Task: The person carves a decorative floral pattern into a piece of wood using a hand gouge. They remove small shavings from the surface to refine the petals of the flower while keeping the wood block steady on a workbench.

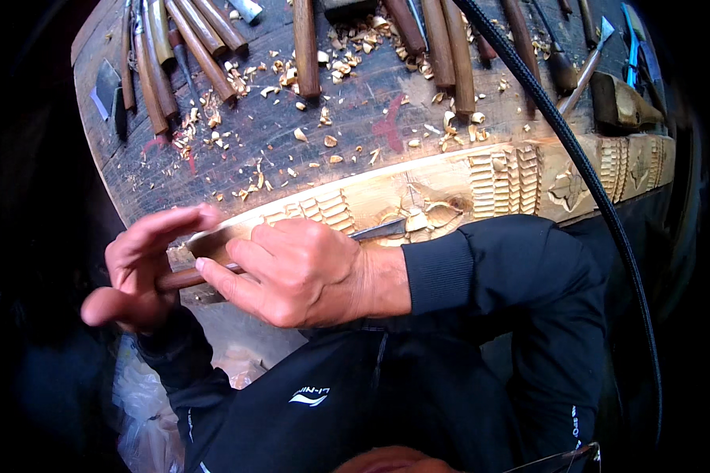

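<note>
My right hand (290, 274) is wrapped round the wooden handle of a carving chisel (375, 232), whose steel blade rests on a carved flower shape (426, 217) in a long pale wooden plank (347, 185). Rows of small stepped cuts flank the flower. My left hand (138, 268) is at the back end of the handle, thumb and index finger spread apart, the handle end near or against its palm. The plank lies along the near edge of a dark, worn workbench (229, 154).
Several wooden-handled tools (306, 47) lie along the back of the bench among curled shavings (331, 140). A wooden mallet (631, 106) rests at the right. A black braided cable (576, 142) crosses the view at the right. Crumpled plastic (142, 402) is below the bench.
</note>
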